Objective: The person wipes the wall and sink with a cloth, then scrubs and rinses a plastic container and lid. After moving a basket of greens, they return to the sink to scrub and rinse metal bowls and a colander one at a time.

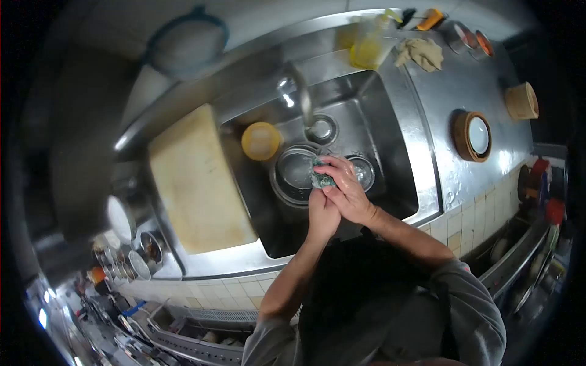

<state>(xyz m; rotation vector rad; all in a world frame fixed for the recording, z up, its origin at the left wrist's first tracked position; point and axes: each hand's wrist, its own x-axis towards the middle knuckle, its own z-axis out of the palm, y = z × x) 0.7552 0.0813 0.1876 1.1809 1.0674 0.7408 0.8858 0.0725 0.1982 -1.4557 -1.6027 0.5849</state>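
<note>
Over the sink (390,140), my two hands meet around a green scouring sponge (323,177). My right hand (349,190) looks wet, its fingers bent over the sponge from the right. My left hand (323,212) is closed against its lower end, with most of its fingers hidden. Just under the hands sits a round metal bowl (293,171). Another round metal dish (364,172) lies to the right, partly covered by my right hand. A yellow round container (261,141) stands at the left of the basin.
A faucet (303,97) reaches over the drain (321,129). Left of the basin lies a large cutting board (198,183). A soap bottle (367,46) and a crumpled cloth (421,53) stand behind. On the right counter are a wooden-rimmed bowl (473,136) and a wooden tub (522,101).
</note>
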